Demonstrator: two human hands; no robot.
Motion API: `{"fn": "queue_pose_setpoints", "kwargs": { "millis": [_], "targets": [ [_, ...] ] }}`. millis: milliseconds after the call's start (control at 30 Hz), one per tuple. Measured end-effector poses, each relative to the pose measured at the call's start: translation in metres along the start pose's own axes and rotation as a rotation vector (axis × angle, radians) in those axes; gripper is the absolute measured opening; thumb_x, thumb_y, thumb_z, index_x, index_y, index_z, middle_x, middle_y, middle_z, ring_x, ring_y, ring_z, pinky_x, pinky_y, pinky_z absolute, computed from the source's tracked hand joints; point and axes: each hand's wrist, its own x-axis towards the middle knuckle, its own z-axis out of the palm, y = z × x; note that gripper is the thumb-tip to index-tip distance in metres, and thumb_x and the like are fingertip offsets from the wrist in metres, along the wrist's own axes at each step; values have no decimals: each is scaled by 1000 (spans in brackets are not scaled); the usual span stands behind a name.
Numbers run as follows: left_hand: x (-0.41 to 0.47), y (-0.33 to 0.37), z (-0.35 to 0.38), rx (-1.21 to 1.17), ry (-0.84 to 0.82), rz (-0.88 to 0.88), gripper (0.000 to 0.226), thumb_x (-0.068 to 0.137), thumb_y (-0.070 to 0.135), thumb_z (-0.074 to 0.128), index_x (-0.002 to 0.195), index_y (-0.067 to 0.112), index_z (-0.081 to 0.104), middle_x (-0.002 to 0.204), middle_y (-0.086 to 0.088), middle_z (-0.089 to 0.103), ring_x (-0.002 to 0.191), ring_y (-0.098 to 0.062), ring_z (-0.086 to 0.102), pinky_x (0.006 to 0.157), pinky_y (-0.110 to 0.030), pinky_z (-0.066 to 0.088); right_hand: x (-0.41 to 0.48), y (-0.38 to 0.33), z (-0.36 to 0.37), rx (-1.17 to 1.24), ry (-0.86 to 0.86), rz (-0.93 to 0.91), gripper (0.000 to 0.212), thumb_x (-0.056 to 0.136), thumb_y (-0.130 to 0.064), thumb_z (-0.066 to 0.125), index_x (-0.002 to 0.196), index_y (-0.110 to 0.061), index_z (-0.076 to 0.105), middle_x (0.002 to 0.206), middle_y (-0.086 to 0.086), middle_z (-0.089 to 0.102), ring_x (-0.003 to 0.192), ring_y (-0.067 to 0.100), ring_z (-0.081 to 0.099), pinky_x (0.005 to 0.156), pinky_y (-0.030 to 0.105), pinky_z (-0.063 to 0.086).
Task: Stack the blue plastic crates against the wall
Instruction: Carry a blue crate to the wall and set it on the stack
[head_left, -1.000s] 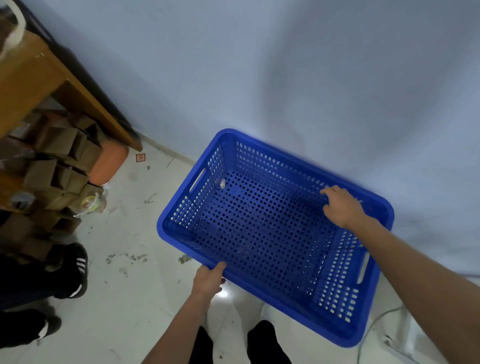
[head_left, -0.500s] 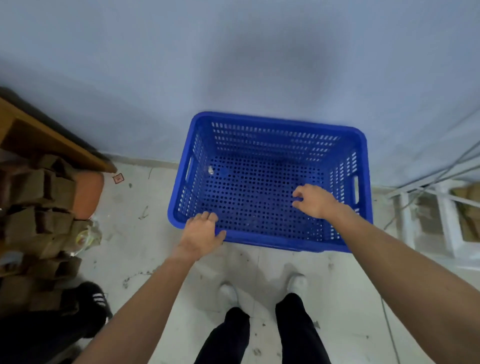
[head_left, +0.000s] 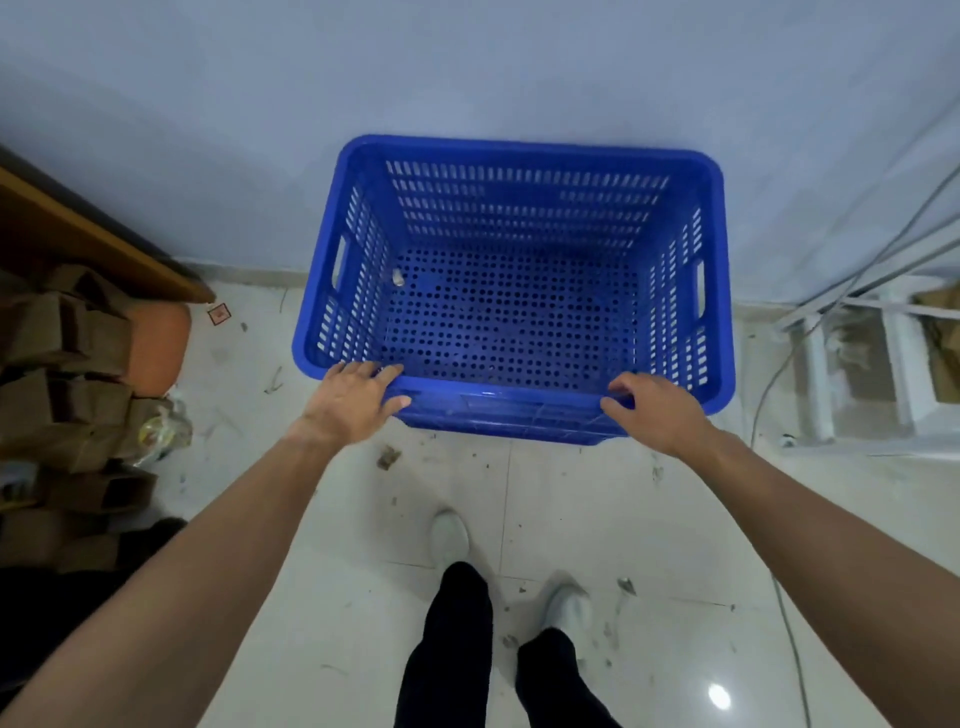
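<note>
From the head view, a blue plastic crate sits on the pale tiled floor, its far long side against the light wall. It is rectangular, with a thick rolled rim, slotted walls, a handle slot in each short end and a base pierced with round holes. A small pale bit lies inside near the left end; what it is cannot be told.

The left hand rests on the near rim at the left corner, fingers spread and laid over the edge, its grip loose. The right hand curls over the near rim toward the right corner, its grip closed on the edge; the fingertips are hidden inside.

At the left, brown cardboard pieces under a wooden tabletop are blurred and cut off. A white frame and cables at the right run out of view.
</note>
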Motion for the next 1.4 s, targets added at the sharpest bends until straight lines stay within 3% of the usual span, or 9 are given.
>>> {"fn": "queue_pose_setpoints", "kwargs": {
  "millis": [133,367,500,733,967,1067,1167,1267,1400],
  "targets": [
    [10,8,5,84,-5,-52,58,97,44,47,149,20,36,139,-12,55,129,-32,50,114,-46,34,-5,24,10,2,64,-91,45,89,-62,48,113,-25,57,107,-7,60,98,18,56,85,40,50],
    [29,8,16,194,128,-57,30,98,30,50,122,12,56,107,-10,69,95,-33,67,83,-43,52,1,66,18,-303,137,-227,19,91,-9,51,110,-13,55,95,8,65,81,32,59,76,39,46],
    [33,-1,22,172,157,24,30,98,33,50,120,12,56,105,-10,70,92,-34,68,80,-46,56,4,65,14,-296,92,-199,16,92,-12,49,108,-16,52,96,5,64,82,32,60,75,41,51],
    [38,-18,8,174,81,161,36,101,35,47,130,15,48,112,-10,69,99,-32,67,89,-48,55,0,43,43,-355,334,-36,33,78,-11,64,110,-15,57,97,7,62,85,31,57,78,38,37],
    [30,-15,20,75,219,140,29,97,34,52,117,12,52,103,-9,66,93,-32,65,87,-49,52,-4,43,40,-408,319,26,37,74,-11,66,109,-13,53,96,8,55,86,30,55,83,39,42],
    [25,-13,27,0,336,125,54,90,51,56,129,13,52,127,-14,54,122,-37,54,108,-53,41,-6,31,42,-368,338,87,46,73,-17,67,115,-10,52,101,10,55,91,30,54,91,42,44],
    [18,-10,32,-143,339,17,100,83,84,31,156,16,24,165,-10,16,154,-28,12,125,-49,12,-9,30,43,-294,317,89,84,70,-50,66,139,-11,36,121,9,50,111,30,49,107,44,38],
    [23,-18,29,-298,342,-191,121,72,96,15,159,14,2,169,-7,-6,155,-22,-7,126,-47,2,-11,26,44,-253,352,47,113,67,-88,46,149,-13,26,142,8,40,132,29,38,117,45,25],
    [30,-30,18,-329,320,-350,142,56,105,24,157,11,-9,167,-9,-15,154,-23,-14,123,-49,-4,-3,22,34,-188,453,86,122,64,-98,27,150,-11,24,155,9,29,146,26,21,121,49,12]
  ]
}}
